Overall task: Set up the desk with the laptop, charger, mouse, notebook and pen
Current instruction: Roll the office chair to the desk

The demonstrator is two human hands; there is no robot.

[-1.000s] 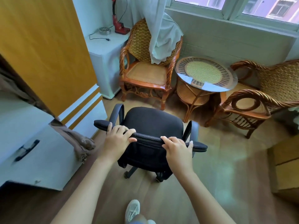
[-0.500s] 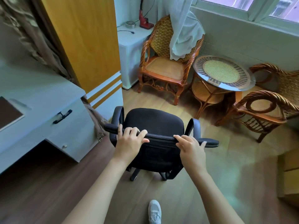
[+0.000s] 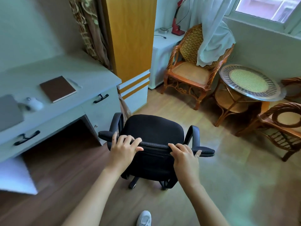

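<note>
Both hands grip the top edge of the backrest of the black office chair (image 3: 153,132): the left hand (image 3: 123,148) with fingers curled over it, the right hand (image 3: 184,156) beside it, also closed on the edge. The desk (image 3: 68,110) stands to the left of the chair. On the desk lie the brown notebook (image 3: 57,88), a pen (image 3: 74,83) just beyond it, the white mouse (image 3: 33,103) and the grey laptop (image 3: 9,112), all well apart from the hands.

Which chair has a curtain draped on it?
The wicker armchair by the white cabinet: the white curtain hangs over its backrest. The black office chair and the other wicker chair have none.
</note>
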